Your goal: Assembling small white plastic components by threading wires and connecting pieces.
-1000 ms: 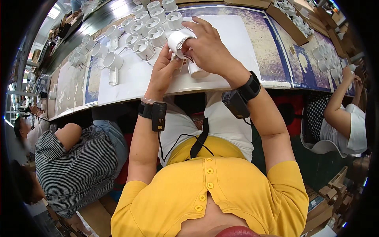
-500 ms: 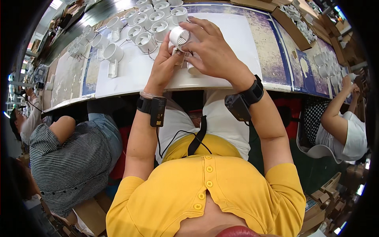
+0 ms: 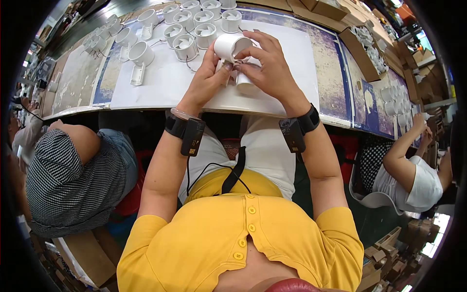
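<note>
A white round fan housing (image 3: 224, 48) is in my left hand (image 3: 206, 82), whose fingers and thumb wrap its left side and the handle below. Its open end faces right and is hollow. My right hand (image 3: 270, 67) is at that opening, with thumb and fingertips pinched near the lower rim. A thin dark wire seems to show there, but what the fingertips hold is too small to make out. Under my right hand, another white cylindrical part (image 3: 245, 85) lies on the white sheet (image 3: 170, 95), partly hidden.
Several white fan housings with blades and wires (image 3: 185, 46) stand ahead to the left. Nearer lies a hollow housing with a handle (image 3: 141, 53). A cardboard box of white parts (image 3: 362, 53) sits at the far right. People sit on both sides, one in a checked shirt (image 3: 73, 180).
The housing has been turned: its slatted end faced me before, and now its open end points right. My right fingers moved from its slatted end to the lower rim of the opening.
</note>
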Action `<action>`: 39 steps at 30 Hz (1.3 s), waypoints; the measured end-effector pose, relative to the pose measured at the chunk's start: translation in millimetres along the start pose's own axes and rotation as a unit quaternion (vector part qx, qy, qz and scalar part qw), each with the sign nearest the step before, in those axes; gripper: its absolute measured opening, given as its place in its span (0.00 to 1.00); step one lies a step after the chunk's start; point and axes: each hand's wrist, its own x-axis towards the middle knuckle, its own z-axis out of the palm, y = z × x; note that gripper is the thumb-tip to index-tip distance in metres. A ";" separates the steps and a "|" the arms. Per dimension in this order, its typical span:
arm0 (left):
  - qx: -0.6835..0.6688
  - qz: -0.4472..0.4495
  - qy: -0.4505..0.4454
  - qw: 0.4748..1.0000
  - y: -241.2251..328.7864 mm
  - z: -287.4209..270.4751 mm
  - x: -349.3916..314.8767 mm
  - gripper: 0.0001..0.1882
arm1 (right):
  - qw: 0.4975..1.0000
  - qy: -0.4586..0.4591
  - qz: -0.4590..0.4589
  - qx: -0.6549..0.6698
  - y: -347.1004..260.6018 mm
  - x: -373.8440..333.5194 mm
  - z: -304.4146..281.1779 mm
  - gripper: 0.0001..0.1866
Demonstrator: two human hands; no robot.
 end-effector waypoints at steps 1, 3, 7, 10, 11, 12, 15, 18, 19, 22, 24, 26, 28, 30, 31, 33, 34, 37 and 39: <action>-0.006 -0.002 0.000 1.000 1.3 0.5 -0.3 0.35 | 1.000 -0.001 -0.006 0.001 -0.1 -0.5 -0.4 0.08; -0.010 -0.007 -0.001 1.000 3.8 0.6 -0.8 0.35 | 1.000 -0.003 -0.018 0.002 0.3 -0.7 -1.4 0.08; -0.020 -0.023 -0.012 0.999 8.1 -0.1 -0.8 0.35 | 0.998 -0.021 -0.055 0.008 3.4 4.1 -4.8 0.07; -0.033 -0.027 -0.017 0.999 8.7 -0.1 -1.9 0.35 | 0.997 -0.047 -0.046 0.041 10.0 8.1 -4.2 0.07; -0.023 -0.025 -0.017 0.999 7.1 -0.1 -1.7 0.35 | 0.996 -0.059 -0.042 0.057 11.1 8.3 -3.9 0.07; -0.013 -0.023 -0.016 1.000 5.3 -0.1 -1.4 0.35 | 0.996 -0.061 -0.042 0.056 10.7 7.4 -3.5 0.07; 0.000 -0.012 -0.009 1.000 2.0 -2.5 0.4 0.36 | 0.993 -0.054 0.025 0.106 6.3 5.4 0.2 0.08; 0.006 0.000 -0.002 1.000 0.8 -3.0 0.2 0.36 | 0.996 -0.030 0.066 0.060 0.8 -4.1 -1.8 0.08; 0.014 -0.007 -0.001 1.000 1.7 -1.4 -0.3 0.36 | 0.995 -0.016 0.089 0.036 0.5 -6.4 -1.9 0.08; 0.029 -0.021 0.000 0.999 2.9 1.5 -1.1 0.36 | 0.999 0.014 0.029 0.019 3.0 -8.6 3.8 0.09; 0.019 -0.012 0.007 1.000 1.9 1.3 -1.1 0.36 | 1.000 0.028 -0.002 0.009 2.7 -6.8 3.5 0.10; 0.013 -0.007 0.011 1.000 1.5 0.7 -1.4 0.36 | 0.999 0.025 -0.036 -0.015 2.2 -2.9 0.7 0.09; 0.005 -0.020 0.011 1.000 2.9 -0.4 -1.9 0.35 | 0.998 0.022 -0.054 -0.028 1.6 -1.9 0.0 0.08; 0.001 -0.026 0.012 1.000 2.7 -1.2 -2.0 0.35 | 0.998 0.007 -0.052 -0.047 1.6 -2.3 1.1 0.11; 0.003 -0.019 0.015 1.000 1.5 -1.8 -1.7 0.35 | 0.997 -0.001 -0.050 -0.056 1.7 -2.8 2.0 0.12; 0.007 -0.005 0.017 1.000 0.2 -1.7 -0.7 0.34 | 1.000 0.012 -0.005 -0.010 5.1 -10.1 2.5 0.15; 0.007 -0.004 0.015 1.000 0.4 -1.1 -0.2 0.34 | 0.998 0.025 0.041 0.036 6.8 -14.7 1.7 0.18; -0.042 -0.001 0.047 0.998 3.1 1.4 0.9 0.33 | 0.971 -0.011 0.162 0.173 16.6 -18.2 2.5 0.23; -0.068 -0.004 0.045 0.997 4.9 -0.8 -2.5 0.33 | 0.880 -0.112 0.300 0.352 14.3 -11.8 1.5 0.28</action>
